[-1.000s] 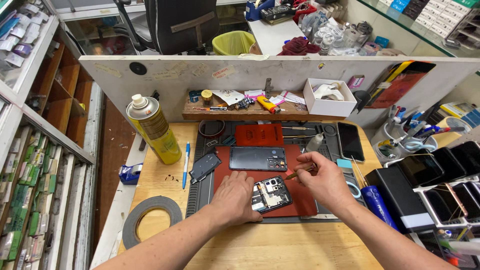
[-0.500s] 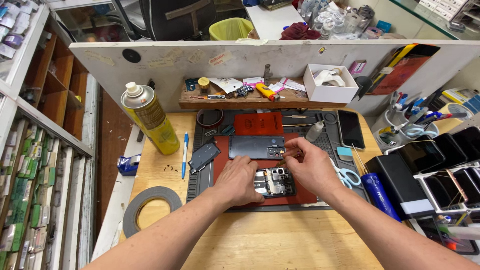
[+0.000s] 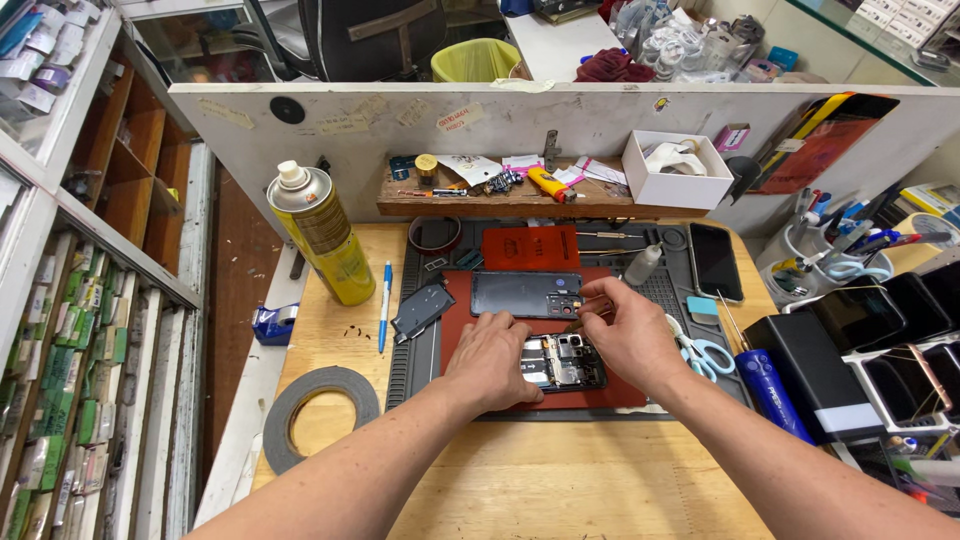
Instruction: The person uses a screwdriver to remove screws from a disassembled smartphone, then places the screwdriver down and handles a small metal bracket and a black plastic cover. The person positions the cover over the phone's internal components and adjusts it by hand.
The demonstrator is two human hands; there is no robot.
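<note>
At frame centre the opened phone (image 3: 562, 362) lies on the red mat (image 3: 610, 392), back cover (image 3: 527, 294) already off above it. The left hand (image 3: 492, 358) presses it flat, fingers spread; the right hand (image 3: 628, 335) pinches a thin tool (image 3: 580, 322) over exposed boards. Reassembly remains, I'd judge.

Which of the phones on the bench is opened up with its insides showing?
The phone under both hands on the red mat; the black phone at right lies closed, screen up.

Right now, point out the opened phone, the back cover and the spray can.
opened phone (image 3: 566, 362): head view, on its exposed inner parts.
back cover (image 3: 522, 294): head view, on its dark middle.
spray can (image 3: 325, 240): head view, on its yellow body.
</note>
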